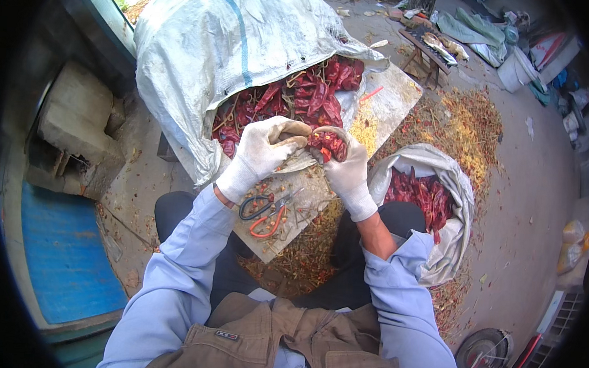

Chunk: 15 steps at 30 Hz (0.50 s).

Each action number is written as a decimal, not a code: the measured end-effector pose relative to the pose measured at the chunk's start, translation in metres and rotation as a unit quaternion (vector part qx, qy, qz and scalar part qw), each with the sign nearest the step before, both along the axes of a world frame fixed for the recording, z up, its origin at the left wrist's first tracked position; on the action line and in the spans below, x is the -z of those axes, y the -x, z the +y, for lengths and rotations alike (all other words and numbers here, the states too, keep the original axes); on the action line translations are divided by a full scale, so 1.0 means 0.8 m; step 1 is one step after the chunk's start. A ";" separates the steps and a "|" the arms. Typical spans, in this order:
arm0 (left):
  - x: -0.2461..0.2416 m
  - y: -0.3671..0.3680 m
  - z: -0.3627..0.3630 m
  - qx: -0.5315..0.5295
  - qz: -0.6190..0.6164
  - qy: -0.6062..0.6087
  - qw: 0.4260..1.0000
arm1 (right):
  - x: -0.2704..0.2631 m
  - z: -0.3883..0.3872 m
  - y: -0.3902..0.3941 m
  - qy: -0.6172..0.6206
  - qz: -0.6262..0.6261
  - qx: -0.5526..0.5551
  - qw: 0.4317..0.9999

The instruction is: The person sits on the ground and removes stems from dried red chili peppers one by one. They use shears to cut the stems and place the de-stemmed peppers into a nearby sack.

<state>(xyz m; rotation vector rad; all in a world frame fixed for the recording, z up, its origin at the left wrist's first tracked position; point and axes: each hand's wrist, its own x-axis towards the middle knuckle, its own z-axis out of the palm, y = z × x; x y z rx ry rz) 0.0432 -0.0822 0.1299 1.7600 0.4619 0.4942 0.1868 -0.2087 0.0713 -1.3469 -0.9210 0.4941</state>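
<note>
Dried red chili peppers are bunched in my gloved right hand, with its fingers curled around them. Close on their left is my gloved left hand, thumb and fingertips pinched together; whether they hold anything is unclear. Behind both hands, a large white woven sack lies with its mouth towards me, full of dried red chilies with stems. Below my left hand, scissors with orange and dark handles rest on a board among stem scraps. A smaller woven sack of chilies stands open at my right knee.
Stems and yellow seeds litter the ground at right, beyond the small sack. A small wooden stool and a white bucket stand at the upper right. Concrete blocks and a blue panel are at left, a wheel at lower right.
</note>
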 end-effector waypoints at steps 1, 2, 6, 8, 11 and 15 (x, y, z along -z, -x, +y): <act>0.000 0.000 0.000 0.003 -0.008 0.000 1.000 | 0.001 0.000 0.000 -0.004 -0.027 0.010 1.000; 0.001 0.001 0.001 0.002 -0.013 0.000 1.000 | 0.002 0.000 -0.001 -0.017 -0.033 0.013 0.999; 0.004 0.005 -0.002 -0.014 -0.009 0.106 0.994 | -0.003 0.000 0.002 -0.031 -0.065 0.013 0.997; 0.006 0.008 -0.005 -0.025 -0.006 0.087 0.996 | -0.010 -0.001 0.007 -0.025 -0.052 -0.001 0.998; 0.006 0.015 -0.013 -0.037 -0.028 0.045 0.998 | -0.022 -0.007 0.013 -0.011 0.021 -0.036 0.999; 0.001 0.026 -0.022 -0.031 -0.049 0.003 0.998 | -0.029 -0.018 0.011 0.009 0.110 -0.093 0.989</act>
